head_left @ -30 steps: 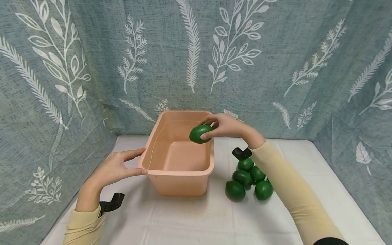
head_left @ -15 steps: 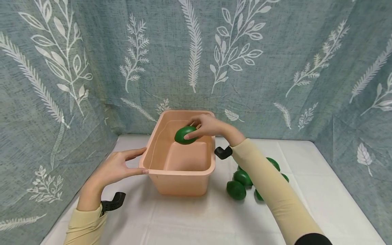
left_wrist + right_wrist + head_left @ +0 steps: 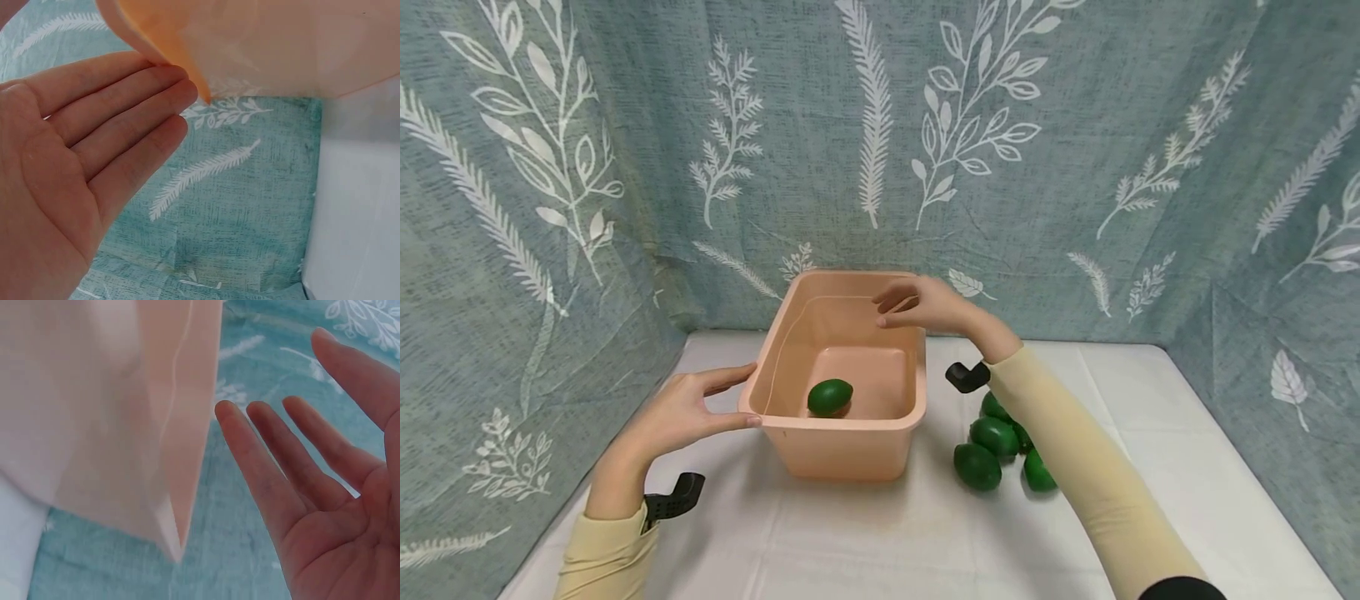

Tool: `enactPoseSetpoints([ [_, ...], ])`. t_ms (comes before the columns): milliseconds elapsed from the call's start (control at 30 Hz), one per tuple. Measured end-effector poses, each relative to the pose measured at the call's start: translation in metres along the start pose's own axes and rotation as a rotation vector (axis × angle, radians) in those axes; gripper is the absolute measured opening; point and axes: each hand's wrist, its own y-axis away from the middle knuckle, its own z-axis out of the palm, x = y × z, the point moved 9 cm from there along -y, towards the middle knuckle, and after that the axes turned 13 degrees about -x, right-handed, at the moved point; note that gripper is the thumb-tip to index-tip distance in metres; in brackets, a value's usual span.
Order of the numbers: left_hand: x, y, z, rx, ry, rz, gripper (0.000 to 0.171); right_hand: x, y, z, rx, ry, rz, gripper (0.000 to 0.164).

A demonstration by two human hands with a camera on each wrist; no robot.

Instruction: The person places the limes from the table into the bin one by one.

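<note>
A peach-coloured plastic bin (image 3: 847, 450) stands in the middle of the table, with one green lime (image 3: 831, 398) lying inside near its front. My left hand (image 3: 683, 410) touches the bin's left front corner, thumb and straight fingers spread along the rim; the left wrist view shows the fingertips (image 3: 182, 94) right at the bin's edge. Over the far right part of the bin hovers my right hand (image 3: 928, 305), its fingers loose with nothing between them. In the right wrist view the fingers (image 3: 253, 456) are spread apart beside the bin wall.
Several more limes (image 3: 977, 467) lie in a group on the white-covered table (image 3: 865, 542), right of the bin and partly hidden by the right forearm. A blue-green leaf-patterned cloth (image 3: 820, 125) hangs behind and at both sides.
My right hand carried the lime leftward over the bin and let it go; the lime now lies inside. The hand has since drawn back a little to the right. The left hand stayed put.
</note>
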Motion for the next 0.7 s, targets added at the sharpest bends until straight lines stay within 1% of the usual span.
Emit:
enactPoseSetpoints([
  [200, -0.001, 0.0, -0.001, 0.002, 0.011, 0.004, 0.073, 0.011, 0.03, -0.012, 0.043, -0.004, -0.003, 0.045],
  [367, -0.002, 0.0, -0.001, 0.001, 0.006, -0.011, 0.074, 0.02, 0.058, -0.02, 0.095, -0.007, -0.002, 0.045],
  [533, -0.001, 0.0, -0.001, -0.005, 0.004, -0.011, 0.074, 0.032, 0.086, -0.022, 0.13, -0.04, 0.018, 0.046],
  [700, 0.002, 0.0, -0.001, -0.015, 0.018, -0.017, 0.075, 0.053, 0.111, -0.021, 0.159, -0.069, 0.05, 0.047],
])
